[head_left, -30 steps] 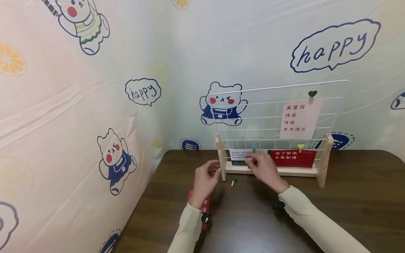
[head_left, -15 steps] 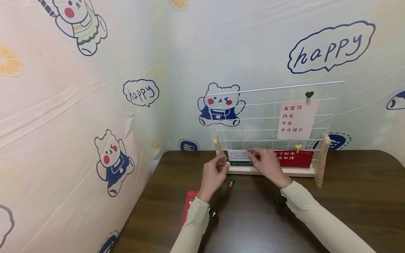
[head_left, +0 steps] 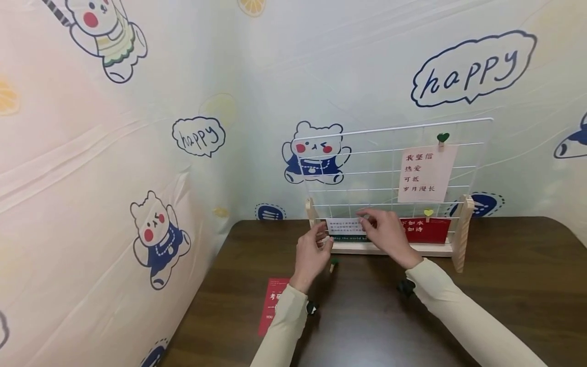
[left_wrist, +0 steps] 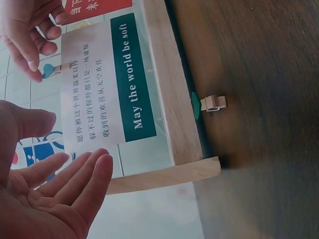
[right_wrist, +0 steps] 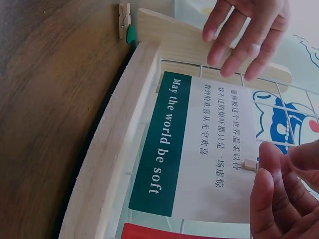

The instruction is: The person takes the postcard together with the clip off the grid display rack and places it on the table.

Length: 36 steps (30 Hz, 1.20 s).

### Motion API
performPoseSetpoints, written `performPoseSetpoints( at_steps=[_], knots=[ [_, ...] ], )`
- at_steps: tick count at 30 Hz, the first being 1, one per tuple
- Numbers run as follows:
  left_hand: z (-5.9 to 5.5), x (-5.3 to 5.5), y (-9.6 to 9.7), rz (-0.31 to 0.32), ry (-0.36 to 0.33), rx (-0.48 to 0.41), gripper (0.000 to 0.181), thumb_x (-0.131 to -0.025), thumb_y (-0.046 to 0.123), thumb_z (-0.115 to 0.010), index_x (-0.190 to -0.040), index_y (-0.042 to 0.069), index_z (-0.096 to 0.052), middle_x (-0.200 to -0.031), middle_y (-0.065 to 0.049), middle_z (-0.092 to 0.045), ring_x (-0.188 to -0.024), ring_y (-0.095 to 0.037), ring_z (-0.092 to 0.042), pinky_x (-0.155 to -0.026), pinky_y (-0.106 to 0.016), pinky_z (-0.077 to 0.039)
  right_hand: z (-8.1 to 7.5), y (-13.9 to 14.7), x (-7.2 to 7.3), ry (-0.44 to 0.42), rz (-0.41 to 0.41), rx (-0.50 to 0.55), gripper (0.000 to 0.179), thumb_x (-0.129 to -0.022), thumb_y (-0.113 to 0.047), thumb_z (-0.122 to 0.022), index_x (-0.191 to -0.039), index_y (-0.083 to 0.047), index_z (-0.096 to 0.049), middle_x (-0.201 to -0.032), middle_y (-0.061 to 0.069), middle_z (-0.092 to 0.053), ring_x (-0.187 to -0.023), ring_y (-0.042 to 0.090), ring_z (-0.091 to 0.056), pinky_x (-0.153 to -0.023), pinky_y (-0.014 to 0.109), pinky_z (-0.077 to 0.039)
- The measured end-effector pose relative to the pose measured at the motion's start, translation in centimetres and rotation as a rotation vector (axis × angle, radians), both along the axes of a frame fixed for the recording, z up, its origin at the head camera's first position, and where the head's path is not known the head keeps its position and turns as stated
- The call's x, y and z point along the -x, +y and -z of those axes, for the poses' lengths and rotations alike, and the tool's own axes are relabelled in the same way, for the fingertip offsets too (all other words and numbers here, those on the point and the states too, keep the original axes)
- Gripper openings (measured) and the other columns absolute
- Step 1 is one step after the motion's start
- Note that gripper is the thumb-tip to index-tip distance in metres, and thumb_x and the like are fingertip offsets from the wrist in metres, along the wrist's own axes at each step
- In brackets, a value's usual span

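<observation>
A white and green card (left_wrist: 89, 99) reading "May the world be soft" stands against the lower part of a white wire grid rack (head_left: 390, 121) with a wooden stand. A small wooden peg with a blue heart (left_wrist: 48, 71) sits on the card's upper edge. My right hand (head_left: 392, 237) has bent thumb and fingertips right beside this heart, which stays uncovered in the left wrist view. My left hand (head_left: 312, 255) is at the card's left edge, fingers extended and parted from the thumb, holding nothing. Whether its fingertips touch the card is unclear.
On the rack hang a red card (head_left: 431, 232) under a yellow heart peg (head_left: 428, 213) and a pale card (head_left: 426, 173) under a green heart peg (head_left: 442, 137). Another green heart peg (left_wrist: 214, 103) lies on the brown table. A red card (head_left: 270, 311) lies partly under the left forearm.
My left hand has moved right, from beside the rack's left post to the card's left edge. My right hand has risen slightly from the card's face to the blue heart peg.
</observation>
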<state>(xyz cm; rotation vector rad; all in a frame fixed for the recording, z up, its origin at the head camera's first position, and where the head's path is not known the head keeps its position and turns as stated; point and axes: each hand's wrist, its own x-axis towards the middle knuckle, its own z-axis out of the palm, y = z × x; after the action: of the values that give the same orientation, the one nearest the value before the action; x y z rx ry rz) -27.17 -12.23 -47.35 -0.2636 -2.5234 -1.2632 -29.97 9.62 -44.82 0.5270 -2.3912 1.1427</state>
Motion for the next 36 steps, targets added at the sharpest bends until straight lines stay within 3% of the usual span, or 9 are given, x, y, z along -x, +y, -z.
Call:
performPoseSetpoints(
  at_steps=[6,14,21,27,36],
  knots=[
    [-0.1,0.3,0.3,0.013,-0.015,0.01,0.048,-0.098,0.009,-0.069,-0.145,0.003,-0.058,-0.134,-0.016,-0.072,-0.12,-0.032,-0.073,-0.096,-0.045,-0.061,-0.3,0.2,0.1,-0.012,0.013,0.005,0.025,-0.095,-0.008,-0.073,-0.119,-0.005,-0.077,-0.078,0.01,-0.077,-0.06,0.014,-0.057,-0.055,0.027,-0.047],
    [0.1,0.8,0.6,0.041,-0.05,0.031,0.052,-0.1,0.01,-0.068,-0.148,0.0,-0.053,-0.141,-0.02,-0.067,-0.128,-0.034,-0.068,-0.1,-0.047,-0.058,-0.3,0.1,0.5,-0.036,0.009,-0.017,0.031,-0.096,-0.008,-0.071,-0.125,-0.002,-0.074,-0.073,0.009,-0.073,-0.057,0.013,-0.053,-0.05,0.027,-0.043],
    [0.3,1.2,0.7,0.041,-0.055,0.037,0.051,-0.099,0.004,-0.066,-0.148,-0.001,-0.053,-0.134,-0.021,-0.071,-0.125,-0.033,-0.07,-0.099,-0.045,-0.059,-0.2,0.1,0.7,-0.019,0.055,-0.11,0.032,-0.097,-0.012,-0.071,-0.127,-0.001,-0.074,-0.059,0.006,-0.064,-0.044,0.011,-0.042,-0.042,0.026,-0.031],
    [0.1,1.1,0.9,0.003,-0.051,0.03,0.047,-0.099,0.004,-0.067,-0.145,0.004,-0.058,-0.132,-0.016,-0.073,-0.122,-0.028,-0.072,-0.097,-0.041,-0.06,-0.4,0.0,0.8,-0.027,0.062,-0.108,0.031,-0.099,-0.014,-0.068,-0.127,-0.001,-0.073,-0.058,0.005,-0.06,-0.043,0.012,-0.04,-0.042,0.027,-0.03],
    [0.5,1.0,0.8,-0.107,0.026,0.03,0.03,-0.098,0.006,-0.069,-0.128,0.006,-0.072,-0.116,-0.011,-0.08,-0.103,-0.022,-0.079,-0.088,-0.036,-0.063,-0.1,0.0,0.9,-0.02,0.069,-0.092,0.026,-0.099,-0.012,-0.069,-0.123,-0.003,-0.076,-0.078,0.012,-0.076,-0.051,0.013,-0.05,-0.046,0.027,-0.035]
  ],
)
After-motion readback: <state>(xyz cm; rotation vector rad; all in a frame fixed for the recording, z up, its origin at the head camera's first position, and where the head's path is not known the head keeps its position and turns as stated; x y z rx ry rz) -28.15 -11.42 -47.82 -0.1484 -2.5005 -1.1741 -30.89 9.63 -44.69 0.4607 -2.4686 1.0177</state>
